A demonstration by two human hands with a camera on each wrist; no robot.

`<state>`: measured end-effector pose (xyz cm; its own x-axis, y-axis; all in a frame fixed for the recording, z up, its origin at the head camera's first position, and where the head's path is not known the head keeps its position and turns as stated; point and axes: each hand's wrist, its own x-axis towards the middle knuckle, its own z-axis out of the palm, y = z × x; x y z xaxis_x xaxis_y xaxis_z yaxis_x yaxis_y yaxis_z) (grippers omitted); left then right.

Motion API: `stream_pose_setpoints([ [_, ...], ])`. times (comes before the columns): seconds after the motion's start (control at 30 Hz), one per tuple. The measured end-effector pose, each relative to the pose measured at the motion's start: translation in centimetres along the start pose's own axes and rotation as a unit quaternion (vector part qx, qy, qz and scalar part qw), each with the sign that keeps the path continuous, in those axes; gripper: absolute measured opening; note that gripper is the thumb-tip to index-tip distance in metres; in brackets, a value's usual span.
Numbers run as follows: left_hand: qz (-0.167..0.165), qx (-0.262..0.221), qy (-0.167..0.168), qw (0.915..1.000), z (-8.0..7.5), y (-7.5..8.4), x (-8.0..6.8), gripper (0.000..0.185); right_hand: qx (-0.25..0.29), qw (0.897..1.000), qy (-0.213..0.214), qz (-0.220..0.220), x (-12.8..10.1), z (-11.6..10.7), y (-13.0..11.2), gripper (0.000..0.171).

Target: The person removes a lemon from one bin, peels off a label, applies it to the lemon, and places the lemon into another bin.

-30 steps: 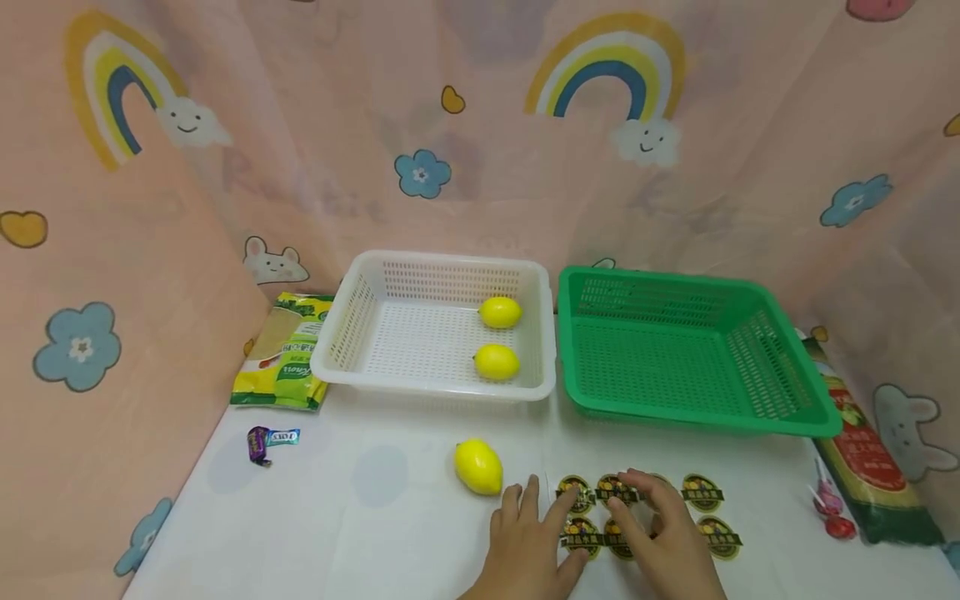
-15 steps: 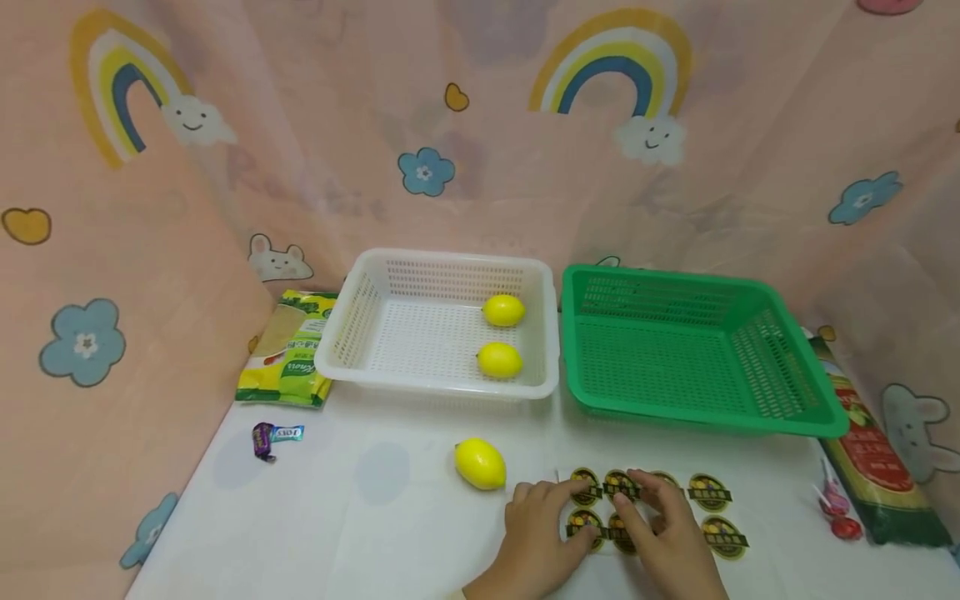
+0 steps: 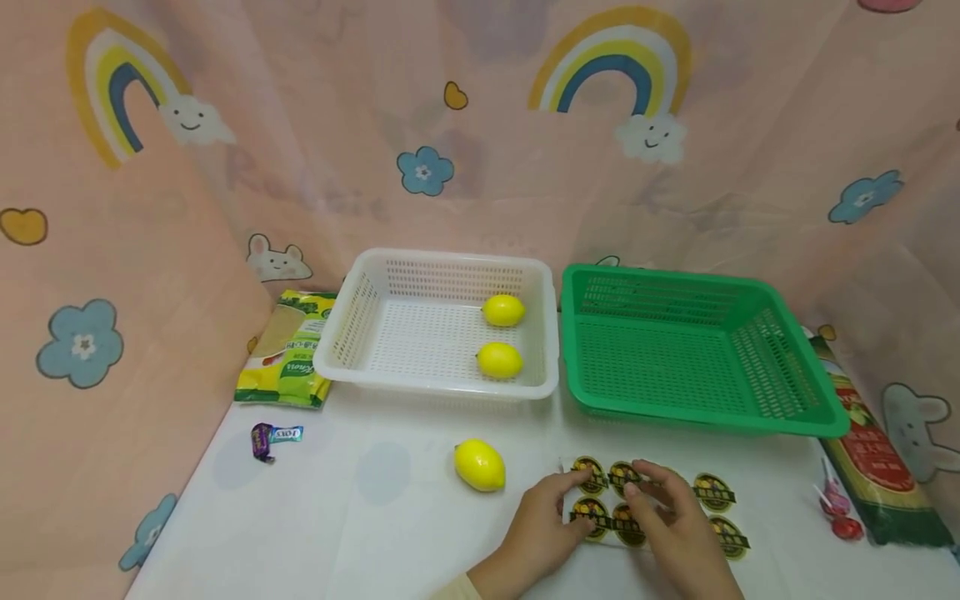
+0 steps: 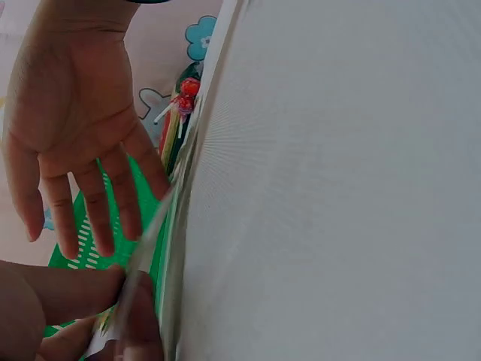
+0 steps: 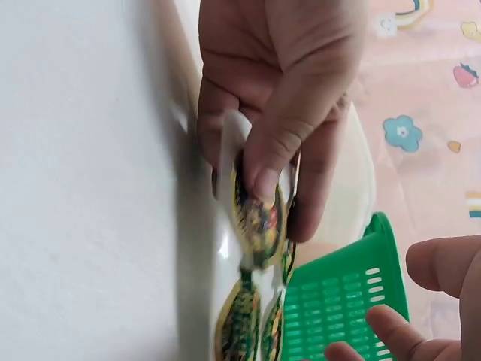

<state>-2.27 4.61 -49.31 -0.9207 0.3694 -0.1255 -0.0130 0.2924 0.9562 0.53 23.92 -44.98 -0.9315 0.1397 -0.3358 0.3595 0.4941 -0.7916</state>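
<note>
A sheet of round dark-and-yellow stickers (image 3: 712, 492) lies on the white table near the front edge. My left hand (image 3: 566, 493) pinches its left edge and lifts it a little; in the right wrist view the left hand's thumb (image 5: 267, 177) presses on a sticker of the sheet (image 5: 255, 226). My right hand (image 3: 651, 493) rests on the middle of the sheet with straight, spread fingers, which also show in the left wrist view as the right hand (image 4: 75, 150). One yellow lemon (image 3: 480, 465) lies loose just left of the left hand.
A white basket (image 3: 435, 388) holds two lemons (image 3: 503, 310) (image 3: 499, 360). A green basket (image 3: 705, 417) stands to its right. A green packet (image 3: 288, 350) and a wrapped candy (image 3: 273, 436) lie left; lollipops (image 3: 835, 510) and a long packet (image 3: 870, 454) lie right.
The left hand went from lying flat beside the sheet to pinching its left edge and raising it. The right hand stayed on the stickers, shifting slightly.
</note>
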Motion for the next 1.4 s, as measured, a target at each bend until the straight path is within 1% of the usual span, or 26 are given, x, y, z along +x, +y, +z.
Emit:
stream_pose_setpoints([
  [0.07,0.018,-0.007,0.012,0.9997,-0.2,0.3,-0.1,0.060,-0.002,1.000,0.014,-0.016,-0.2,-0.4,-0.3,0.067],
  [0.2,0.054,-0.050,0.028,0.9969,-0.6,1.0,-0.4,0.063,-0.011,0.997,0.051,-0.056,-0.7,-0.9,-1.1,0.058],
  [0.27,0.083,-0.062,0.033,0.9940,-0.8,1.5,-0.6,0.064,-0.022,0.995,0.069,-0.070,-1.1,-1.0,-1.5,0.053],
  [0.33,0.124,-0.062,0.040,0.9895,-1.1,1.9,-1.0,0.065,-0.034,0.991,0.089,-0.090,-1.5,-1.0,-2.0,0.048],
  [0.4,0.164,-0.056,0.046,0.9838,-1.4,2.2,-1.5,0.065,-0.044,0.985,0.111,-0.125,-2.0,-0.8,-2.4,0.042],
  [0.47,0.193,-0.054,0.046,0.9787,-1.8,2.4,-2.1,0.063,-0.049,0.977,0.134,-0.160,-2.5,-0.5,-2.7,0.035],
  [0.53,0.211,-0.057,0.043,0.9748,-1.9,2.4,-2.6,0.061,-0.049,0.968,0.151,-0.192,-3.0,-0.2,-3.0,0.030],
  [0.6,0.222,-0.061,0.039,0.9723,-1.9,2.4,-3.0,0.059,-0.047,0.962,0.167,-0.209,-3.4,0.1,-3.0,0.025],
  [0.73,0.269,-0.049,0.047,0.9606,-1.3,1.9,-3.4,0.057,-0.038,0.958,0.192,-0.209,-3.8,0.5,-2.9,0.015],
  [0.8,0.286,-0.047,0.041,0.9563,-0.9,1.7,-3.6,0.055,-0.032,0.960,0.199,-0.195,-3.8,0.7,-2.9,0.011],
  [0.87,0.292,-0.044,0.033,0.9549,-0.6,1.4,-3.6,0.054,-0.030,0.963,0.202,-0.177,-3.9,0.8,-2.8,0.007],
  [0.97,0.298,-0.035,0.022,0.9537,-0.3,1.1,-3.7,0.056,-0.024,0.967,0.203,-0.151,-3.8,0.9,-2.7,0.007],
  [1.03,0.308,-0.024,0.025,0.9506,-0.1,1.0,-3.7,0.058,-0.022,0.968,0.207,-0.139,-3.8,0.9,-2.7,0.007],
  [1.07,0.322,-0.009,0.032,0.9461,-0.1,1.0,-3.6,0.059,-0.021,0.968,0.210,-0.135,-3.8,0.9,-2.7,0.007],
  [1.1,0.328,-0.006,0.036,0.9438,0.0,1.0,-3.6,0.061,-0.019,0.968,0.212,-0.131,-3.8,1.0,-2.7,0.007],
  [1.27,0.378,0.028,0.056,0.9236,0.1,1.0,-3.3,0.066,-0.018,0.967,0.224,-0.121,-3.8,0.8,-2.7,0.008],
  [1.3,0.381,0.027,0.055,0.9226,0.1,1.0,-3.3,0.067,-0.018,0.967,0.224,-0.120,-3.8,0.7,-2.6,0.008],
  [1.33,0.388,0.032,0.057,0.9194,0.1,1.0,-3.3,0.068,-0.019,0.968,0.223,-0.117,-3.8,0.6,-2.6,0.009],
  [1.4,0.390,0.033,0.054,0.9187,0.3,0.9,-3.3,0.070,-0.021,0.969,0.219,-0.110,-3.8,0.4,-2.5,0.011],
])
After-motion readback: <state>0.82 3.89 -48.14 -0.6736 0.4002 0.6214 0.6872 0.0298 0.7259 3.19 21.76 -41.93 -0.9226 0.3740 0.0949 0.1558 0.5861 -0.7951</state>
